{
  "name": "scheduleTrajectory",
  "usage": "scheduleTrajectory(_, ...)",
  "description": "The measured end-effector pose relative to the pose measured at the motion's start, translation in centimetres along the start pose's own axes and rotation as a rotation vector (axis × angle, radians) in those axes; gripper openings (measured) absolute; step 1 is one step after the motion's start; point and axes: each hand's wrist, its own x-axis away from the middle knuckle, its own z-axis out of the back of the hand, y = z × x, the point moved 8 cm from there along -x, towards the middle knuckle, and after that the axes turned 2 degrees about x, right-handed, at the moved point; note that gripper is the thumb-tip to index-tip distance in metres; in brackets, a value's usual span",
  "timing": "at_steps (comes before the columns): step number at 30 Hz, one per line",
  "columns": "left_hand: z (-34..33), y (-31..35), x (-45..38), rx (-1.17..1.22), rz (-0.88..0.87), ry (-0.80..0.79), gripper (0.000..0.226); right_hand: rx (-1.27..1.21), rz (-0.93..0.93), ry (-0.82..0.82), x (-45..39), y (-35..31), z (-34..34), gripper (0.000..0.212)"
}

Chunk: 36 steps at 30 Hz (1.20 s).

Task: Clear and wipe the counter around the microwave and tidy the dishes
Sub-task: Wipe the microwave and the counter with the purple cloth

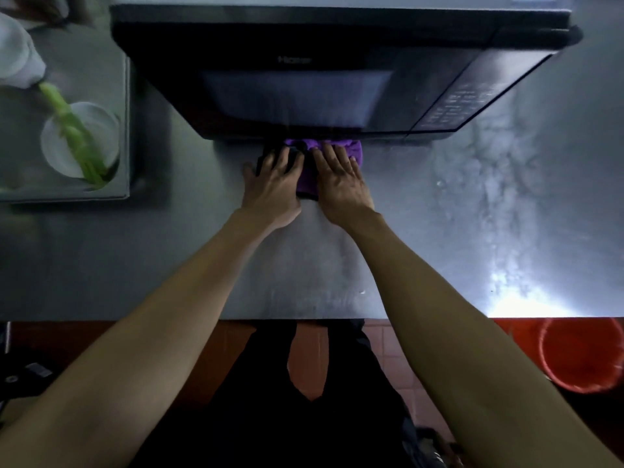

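**Both hands press a purple cloth against the foot of the microwave**

We look straight down at a purple cloth (312,170) lying bunched on the steel table (439,231), its far edge tucked right up against the bottom front edge of a black microwave (304,72). Part of the cloth looks dark, nearly black, under our left hand.

Our left hand (273,184) lies flat on the left part of the cloth, fingers (283,160) straight and slightly spread, pointing toward the microwave, with the thumb out to the left on the bare table. Our right hand (341,184) lies flat on the right part, fingers together and straight, their tips near the microwave's base. Neither hand curls round the cloth; both press it with open palms. The two hands sit side by side, with a strip of purple showing between them.

The microwave stands at the far side of the table, door shut, its button panel on the right. The table to the right of the hands shows pale streaks and smears. To the left, a steel tray (125,136) carries a white bowl (98,123) holding green stalks (72,130), and another white dish (17,52) beyond it. Below the table's near edge we see red floor tiles (388,342) and a red bucket (580,356) at the right.
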Motion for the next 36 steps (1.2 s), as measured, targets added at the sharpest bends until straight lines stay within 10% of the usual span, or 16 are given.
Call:
scheduleTrajectory(20, -0.3, 19.0, -4.5, 0.034, -0.053, 0.006, 0.086, -0.032, -0.062, 0.066, 5.1, 18.3, 5.4, 0.057)
scheduleTrajectory(36, -2.6, 18.5, 2.6, 0.103, -0.073, -0.051, 0.061, -0.041, -0.042, 0.055, 11.1, 16.2, 2.9, 0.054)
